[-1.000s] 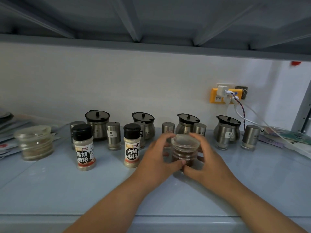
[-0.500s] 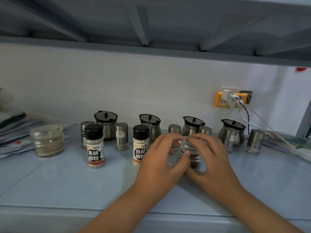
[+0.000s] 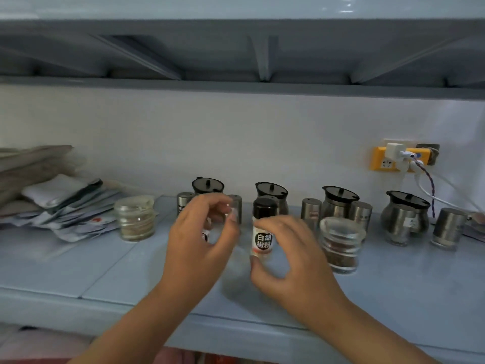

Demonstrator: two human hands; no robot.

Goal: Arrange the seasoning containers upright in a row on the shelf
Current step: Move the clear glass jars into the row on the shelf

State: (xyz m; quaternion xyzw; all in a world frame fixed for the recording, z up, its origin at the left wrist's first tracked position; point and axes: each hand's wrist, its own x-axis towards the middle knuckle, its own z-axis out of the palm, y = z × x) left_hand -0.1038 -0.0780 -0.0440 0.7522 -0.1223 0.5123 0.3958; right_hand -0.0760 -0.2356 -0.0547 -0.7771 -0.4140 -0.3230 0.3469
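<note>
Pale-blue shelf [image 3: 78, 271] carries the seasoning set, seen from the head camera. White pepper shaker [image 3: 262, 228], black cap, stands upright at centre front. Right hand [image 3: 288, 261] is cupped around its lower half, thumb and fingers spread and curled; whether they press the shaker cannot be told. Left hand [image 3: 202, 243] is likewise curled, fingers parted, in front of a second labelled shaker [image 3: 205, 236], mostly hidden; grip cannot be told. Glass jar of dark-red spice [image 3: 341, 245] stands upright just right of the right hand. Glass jar of pale seasoning [image 3: 136, 219] stands apart at left, beside stacked packets [image 3: 65, 206]. Steel shakers and lidded steel pots [image 3: 405, 215] line the back wall.
</note>
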